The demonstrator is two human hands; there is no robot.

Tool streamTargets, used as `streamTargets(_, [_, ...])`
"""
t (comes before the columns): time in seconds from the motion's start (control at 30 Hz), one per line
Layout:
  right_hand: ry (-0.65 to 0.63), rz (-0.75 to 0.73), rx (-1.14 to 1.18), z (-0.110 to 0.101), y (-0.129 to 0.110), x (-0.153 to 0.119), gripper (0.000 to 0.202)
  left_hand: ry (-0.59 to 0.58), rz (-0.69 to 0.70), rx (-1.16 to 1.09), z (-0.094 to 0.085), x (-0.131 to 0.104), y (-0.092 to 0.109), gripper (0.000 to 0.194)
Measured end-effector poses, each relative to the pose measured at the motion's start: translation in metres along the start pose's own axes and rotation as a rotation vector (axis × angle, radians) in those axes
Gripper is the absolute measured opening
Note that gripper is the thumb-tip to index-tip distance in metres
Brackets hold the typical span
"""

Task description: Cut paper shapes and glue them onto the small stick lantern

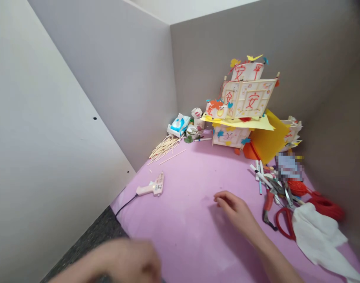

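Observation:
My right hand [234, 208] is over the middle of the pink-covered table [191, 188], its fingers curled and the thumb near the index finger; anything between them is too small to make out. My left hand [135, 261], smeared by motion, is low at the front left, and its fingers cannot be made out. A pale glue gun [153, 188] lies on its side at the left, with a black cord. Toward the back right stands a decorated paper and stick structure [247, 98] with red characters and coloured cutouts.
Wooden sticks [163, 149] and a wipes pack [179, 125] are at the back left. At the right lie markers [258, 177], red-handled scissors [285, 224], pliers [268, 208], red yarn [325, 206] and white cloth [318, 236]. Grey panels [138, 70] border the table.

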State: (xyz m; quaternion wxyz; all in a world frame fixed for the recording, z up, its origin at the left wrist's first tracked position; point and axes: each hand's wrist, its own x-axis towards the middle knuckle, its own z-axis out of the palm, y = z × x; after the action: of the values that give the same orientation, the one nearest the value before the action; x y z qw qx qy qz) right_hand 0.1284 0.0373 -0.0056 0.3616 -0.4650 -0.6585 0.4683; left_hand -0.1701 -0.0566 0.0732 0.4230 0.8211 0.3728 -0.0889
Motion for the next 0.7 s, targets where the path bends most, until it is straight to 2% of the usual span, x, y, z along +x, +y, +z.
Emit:
streamTargets(0.07, [-0.033,-0.134,-0.074,0.02,0.002,0.017,0.021,0.137,-0.069,0.028,-0.045,0.012,-0.014,0.031])
streamTargets(0.13, [-0.04,-0.262,-0.142,0.035,0.01,0.028,0.02,0.324,-0.19,0.077,-0.101,0.03,-0.039,0.038])
streamTargets(0.17, [-0.035,-0.31,-0.165,0.04,0.015,0.032,0.02,0.495,-0.339,0.132,-0.129,0.039,-0.054,0.039])
streamTargets(0.2, [-0.029,-0.344,-0.179,0.043,0.02,0.035,0.02,0.588,-0.493,0.213,-0.156,0.049,-0.07,0.041])
streamTargets(0.23, [-0.02,-0.365,-0.187,0.045,0.025,0.036,0.019,0.627,-0.643,0.31,-0.179,0.058,-0.086,0.042])
streamTargets(0.3, [-0.004,-0.375,-0.19,0.045,0.032,0.038,0.018,0.642,-0.756,0.36,-0.211,0.074,-0.116,0.045])
streamTargets(0.37, [-0.006,-0.362,-0.189,0.044,0.035,0.038,0.017,0.634,-0.822,0.388,-0.227,0.087,-0.141,0.044])
streamTargets(0.47, [-0.026,-0.353,-0.19,0.044,0.036,0.041,0.016,0.618,-0.876,0.398,-0.231,0.104,-0.166,0.042])
streamTargets(0.57, [-0.026,-0.353,-0.198,0.044,0.034,0.042,0.017,0.627,-0.908,0.398,-0.228,0.119,-0.18,0.045])
streamTargets(0.7, [-0.012,-0.34,-0.225,0.044,0.028,0.042,0.017,0.651,-0.956,0.394,-0.228,0.141,-0.188,0.059])
